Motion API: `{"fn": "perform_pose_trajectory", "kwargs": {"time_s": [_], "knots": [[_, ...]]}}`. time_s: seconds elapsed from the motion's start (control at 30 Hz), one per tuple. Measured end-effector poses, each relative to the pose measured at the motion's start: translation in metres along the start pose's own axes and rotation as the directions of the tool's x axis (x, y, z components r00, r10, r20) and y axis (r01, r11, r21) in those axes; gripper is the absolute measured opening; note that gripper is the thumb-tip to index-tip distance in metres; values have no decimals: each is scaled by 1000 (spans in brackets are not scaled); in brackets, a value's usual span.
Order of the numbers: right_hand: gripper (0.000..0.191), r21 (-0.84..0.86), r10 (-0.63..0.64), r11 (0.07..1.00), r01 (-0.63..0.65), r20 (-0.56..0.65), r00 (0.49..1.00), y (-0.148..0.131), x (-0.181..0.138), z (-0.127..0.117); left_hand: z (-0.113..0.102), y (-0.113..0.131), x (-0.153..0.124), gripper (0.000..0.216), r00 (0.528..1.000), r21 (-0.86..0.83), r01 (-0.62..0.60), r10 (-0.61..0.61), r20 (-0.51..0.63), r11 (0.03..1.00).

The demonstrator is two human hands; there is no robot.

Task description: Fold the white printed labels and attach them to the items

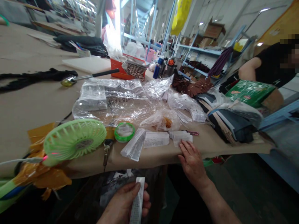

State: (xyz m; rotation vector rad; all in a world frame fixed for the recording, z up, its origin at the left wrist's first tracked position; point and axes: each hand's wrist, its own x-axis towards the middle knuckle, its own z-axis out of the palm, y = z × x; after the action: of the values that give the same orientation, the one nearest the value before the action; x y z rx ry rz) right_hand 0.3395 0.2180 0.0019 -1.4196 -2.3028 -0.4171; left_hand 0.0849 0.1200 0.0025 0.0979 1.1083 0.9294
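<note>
Brown worktable [210, 138] before blue shelves [198, 48], printed strip [137, 203] in left hand [121, 199], outstretched right hand [192, 163] on stacked slips [179, 136]

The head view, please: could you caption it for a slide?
Left hand holds a white strip; right hand touches white slips.

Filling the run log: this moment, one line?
left grip: holding printed strip | right grip: open, touching paper slips on table | nearby: green fan, keys

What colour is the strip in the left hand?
The strip is white with small dark print; best seen in the head view.
</note>
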Motion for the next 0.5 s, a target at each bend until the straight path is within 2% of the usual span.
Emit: {"fn": "perform_pose_trajectory", "kwargs": {"time_s": [0.17, 0.27, 0.4, 0.5], "knots": [[25, 160, -8, 987, 32, -150, 989, 2, -6, -3, 1, 6, -6, 26, 1000, 11, 6, -6, -17, 1000], [16, 289, 48, 957, 15, -208, 977, 4, -7, -3, 2, 8, -7, 23, 1000, 18, 9, -8, -20, 1000], [12, 400, 157, 914, -71, -186, 970, 5, -4, -3, 1, 8, -7, 23, 1000, 15, -1, 1, -14, 1000], [12, 393, 179, 912, -114, -131, 975, 6, 2, -6, -3, 5, -4, 27, 1000, 2, 3, -3, 13, 1000]]}}
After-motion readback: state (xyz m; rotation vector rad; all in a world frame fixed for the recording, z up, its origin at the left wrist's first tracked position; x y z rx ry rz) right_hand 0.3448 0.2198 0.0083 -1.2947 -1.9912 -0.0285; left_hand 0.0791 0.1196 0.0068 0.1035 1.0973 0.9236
